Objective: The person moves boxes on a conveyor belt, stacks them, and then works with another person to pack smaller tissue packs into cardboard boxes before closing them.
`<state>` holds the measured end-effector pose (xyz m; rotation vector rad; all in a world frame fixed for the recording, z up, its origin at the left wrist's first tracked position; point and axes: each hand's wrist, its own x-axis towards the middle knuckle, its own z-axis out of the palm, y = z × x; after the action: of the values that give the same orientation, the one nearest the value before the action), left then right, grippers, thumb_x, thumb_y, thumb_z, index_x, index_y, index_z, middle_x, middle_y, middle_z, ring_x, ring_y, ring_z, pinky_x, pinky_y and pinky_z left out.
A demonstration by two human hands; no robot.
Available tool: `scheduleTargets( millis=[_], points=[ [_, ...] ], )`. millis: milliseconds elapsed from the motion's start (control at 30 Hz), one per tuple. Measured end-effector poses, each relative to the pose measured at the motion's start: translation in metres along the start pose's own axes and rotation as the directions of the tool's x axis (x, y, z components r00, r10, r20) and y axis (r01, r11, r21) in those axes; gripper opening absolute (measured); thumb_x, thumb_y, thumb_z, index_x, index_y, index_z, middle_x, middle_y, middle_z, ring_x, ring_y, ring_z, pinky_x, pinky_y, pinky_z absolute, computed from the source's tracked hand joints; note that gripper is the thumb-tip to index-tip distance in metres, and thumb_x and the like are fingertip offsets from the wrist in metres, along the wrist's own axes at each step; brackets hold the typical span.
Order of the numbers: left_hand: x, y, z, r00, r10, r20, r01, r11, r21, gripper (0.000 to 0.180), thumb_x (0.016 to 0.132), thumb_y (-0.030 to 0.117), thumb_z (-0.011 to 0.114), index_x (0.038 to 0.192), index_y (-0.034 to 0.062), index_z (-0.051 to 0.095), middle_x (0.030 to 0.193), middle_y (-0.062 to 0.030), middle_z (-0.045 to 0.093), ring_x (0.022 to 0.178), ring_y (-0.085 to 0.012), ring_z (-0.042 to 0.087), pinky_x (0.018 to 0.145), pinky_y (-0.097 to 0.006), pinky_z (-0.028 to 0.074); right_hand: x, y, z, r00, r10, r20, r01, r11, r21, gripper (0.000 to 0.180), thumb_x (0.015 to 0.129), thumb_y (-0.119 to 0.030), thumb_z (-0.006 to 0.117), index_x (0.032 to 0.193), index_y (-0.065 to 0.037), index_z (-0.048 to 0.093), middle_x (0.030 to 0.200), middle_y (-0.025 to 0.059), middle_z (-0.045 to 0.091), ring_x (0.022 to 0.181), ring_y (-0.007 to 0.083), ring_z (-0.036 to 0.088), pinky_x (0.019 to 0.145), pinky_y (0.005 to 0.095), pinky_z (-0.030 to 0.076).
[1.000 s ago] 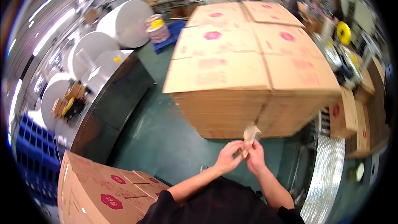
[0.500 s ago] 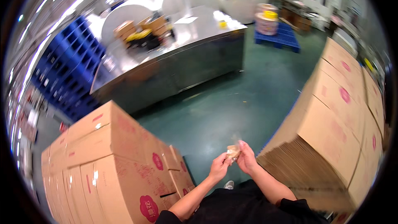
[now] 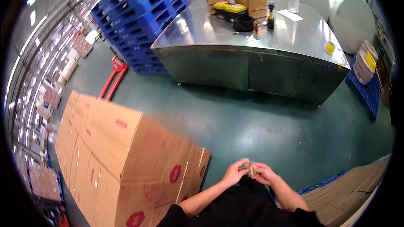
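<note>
My left hand (image 3: 235,172) and my right hand (image 3: 264,173) meet in front of my body, low in the picture. Together they pinch a small scrap of brown cardboard or tape (image 3: 251,169), crumpled between the fingertips. Both hands are closed around it. A stack of brown cardboard boxes with red marks (image 3: 122,159) stands just to the left of my left forearm. Below my hands is my dark clothing.
A steel-topped work table (image 3: 256,54) stands ahead with small boxes, bottles and a roll on it. Blue plastic pallets (image 3: 141,17) are stacked at its left, a red pallet jack (image 3: 112,75) beside them. Large white rolls (image 3: 349,12) stand behind. Flat cardboard (image 3: 353,189) lies at right.
My view has swung left, away from the big carton stack, toward the steel table. My hands stay together on the scrap, which looks more crumpled now.
</note>
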<state>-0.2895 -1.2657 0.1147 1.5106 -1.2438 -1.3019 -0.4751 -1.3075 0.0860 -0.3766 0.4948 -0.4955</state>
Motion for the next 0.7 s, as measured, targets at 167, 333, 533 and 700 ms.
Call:
scheduleTargets(
  millis=[167,333,533,700],
  points=[
    [0.130,0.073,0.045,0.967,0.218,-0.128,-0.198,0.969,0.150,0.023,0.089,0.012,0.066,0.108,0.0000,0.063,0.096,-0.0094,0.068,0.082,-0.0145,0.063,0.075,-0.030,0.052,0.028,-0.174,-0.026,0.975,-0.104,-0.194,0.048,0.961,-0.271,0.022,0.098,-0.016,0.055,0.113,0.000,0.056,0.105,0.0072,0.059,0.096,0.0164,0.060,0.085,0.0328,0.051],
    [0.238,0.093,0.088,0.988,0.049,-0.148,-0.100,0.929,-0.357,0.025,0.094,0.010,0.058,0.115,0.0050,0.047,0.100,-0.0076,0.061,0.085,-0.0135,0.060,0.070,-0.026,0.049,0.043,-0.277,-0.053,0.922,-0.308,-0.233,0.075,0.736,-0.673,0.054,0.095,-0.031,0.059,0.140,-0.007,0.040,0.118,0.0044,0.055,0.100,0.0112,0.054,0.078,0.0261,0.049],
    [0.375,0.165,0.206,0.911,0.024,0.411,0.095,0.959,-0.268,0.039,0.094,0.010,0.057,0.127,0.0080,0.035,0.103,-0.0074,0.060,0.085,-0.0126,0.057,0.064,-0.024,0.044,-0.028,-0.375,-0.164,0.857,-0.409,-0.312,0.287,0.883,-0.371,0.045,0.093,-0.024,0.064,0.132,-0.003,0.054,0.110,0.0034,0.064,0.097,0.0094,0.058,0.082,0.0254,0.049],
    [0.490,0.202,0.348,0.810,-0.012,0.586,-0.022,0.998,0.051,0.032,0.086,0.010,0.071,0.113,0.0039,0.055,0.098,-0.0051,0.062,0.083,-0.0106,0.058,0.072,-0.024,0.048,-0.119,-0.465,-0.222,0.498,-0.673,-0.547,0.367,0.735,-0.570,0.032,0.086,-0.012,0.070,0.117,-0.003,0.067,0.107,0.0049,0.069,0.097,0.0102,0.062,0.087,0.0281,0.050]
  ],
)
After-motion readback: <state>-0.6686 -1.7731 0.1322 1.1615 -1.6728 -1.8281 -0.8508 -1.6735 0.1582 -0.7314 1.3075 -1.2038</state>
